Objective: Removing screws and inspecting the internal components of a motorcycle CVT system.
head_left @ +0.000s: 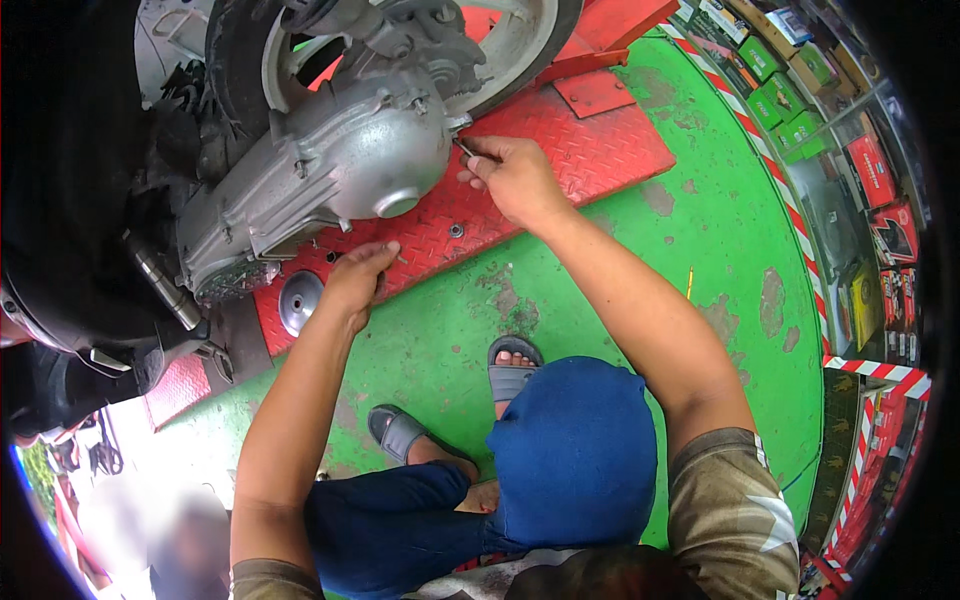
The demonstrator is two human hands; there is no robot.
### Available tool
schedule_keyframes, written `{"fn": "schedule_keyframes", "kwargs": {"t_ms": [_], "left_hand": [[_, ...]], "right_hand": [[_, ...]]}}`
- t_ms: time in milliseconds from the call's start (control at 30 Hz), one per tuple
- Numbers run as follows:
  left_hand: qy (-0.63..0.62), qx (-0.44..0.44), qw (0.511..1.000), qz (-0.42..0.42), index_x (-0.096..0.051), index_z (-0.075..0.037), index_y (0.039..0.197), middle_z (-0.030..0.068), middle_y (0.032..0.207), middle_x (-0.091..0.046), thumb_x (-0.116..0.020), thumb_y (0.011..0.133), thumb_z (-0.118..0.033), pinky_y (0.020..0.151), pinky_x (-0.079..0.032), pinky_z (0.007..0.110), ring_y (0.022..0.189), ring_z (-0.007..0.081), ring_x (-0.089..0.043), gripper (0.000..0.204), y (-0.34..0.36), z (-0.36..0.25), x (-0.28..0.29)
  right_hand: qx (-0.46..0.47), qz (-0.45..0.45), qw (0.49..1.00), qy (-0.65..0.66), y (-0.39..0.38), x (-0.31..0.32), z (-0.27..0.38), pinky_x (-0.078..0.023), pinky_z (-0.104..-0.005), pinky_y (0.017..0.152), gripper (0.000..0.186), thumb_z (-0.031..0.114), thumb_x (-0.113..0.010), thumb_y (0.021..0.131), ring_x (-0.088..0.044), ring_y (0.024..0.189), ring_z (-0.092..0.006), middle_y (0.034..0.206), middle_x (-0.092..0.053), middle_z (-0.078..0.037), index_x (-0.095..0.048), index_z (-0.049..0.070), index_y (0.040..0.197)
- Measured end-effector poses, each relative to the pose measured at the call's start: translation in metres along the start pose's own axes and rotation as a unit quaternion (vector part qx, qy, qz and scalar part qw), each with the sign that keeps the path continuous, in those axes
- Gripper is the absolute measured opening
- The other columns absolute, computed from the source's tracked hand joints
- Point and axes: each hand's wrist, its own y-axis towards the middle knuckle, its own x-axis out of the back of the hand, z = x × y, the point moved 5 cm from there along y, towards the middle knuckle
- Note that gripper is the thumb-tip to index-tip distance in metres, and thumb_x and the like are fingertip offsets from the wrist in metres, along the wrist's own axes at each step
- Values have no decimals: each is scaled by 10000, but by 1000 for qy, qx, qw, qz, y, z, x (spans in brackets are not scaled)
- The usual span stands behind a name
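Note:
A silver scooter transmission case (375,145) fills the upper middle, beside the wheel (540,45). My right hand (515,182) is at the rounded right end of the case. Its thumb and fingers pinch a thin metal piece, which points at the edge of the case; whether it is a bolt or a tool tip I cannot tell. Below the case, my left hand (360,280) has thumb and forefinger close together. Something tiny may be between them, too small to name. Left of that wrist, a round metal disc (300,303) lies on the red platform (590,150).
A loose nut (456,230) and a small dark part (331,257) sit on the platform. Green floor (590,290) spreads below it. Shelves of boxes (785,100) line the right, behind red-and-white tape (770,165). A blurred person (190,540) is at lower left.

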Motion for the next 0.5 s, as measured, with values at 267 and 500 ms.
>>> {"fn": "schedule_keyframes", "kwargs": {"t_ms": [267,500], "left_hand": [[-346,29,938,-17,-627,-47,1038,62,898,-660,-631,985,-98,740,-561,336,807,173,-639,74,36,16,-14],[-525,13,850,-24,-521,7,1245,188,1240,-661,-521,1032,-137,910,-532,427,1144,297,-642,257,28,11,-49]], "right_hand": [[19,-86,987,134,9,-10,-10,-573,-272,664,254,55,-639,990,-737,818,-177,952,-740,-161,-570,-86,1190],[-59,-115,981,142,3,-25,-14,-516,-274,599,200,137,-619,1032,-682,713,-162,912,-708,-109,-598,-45,1113]]}}
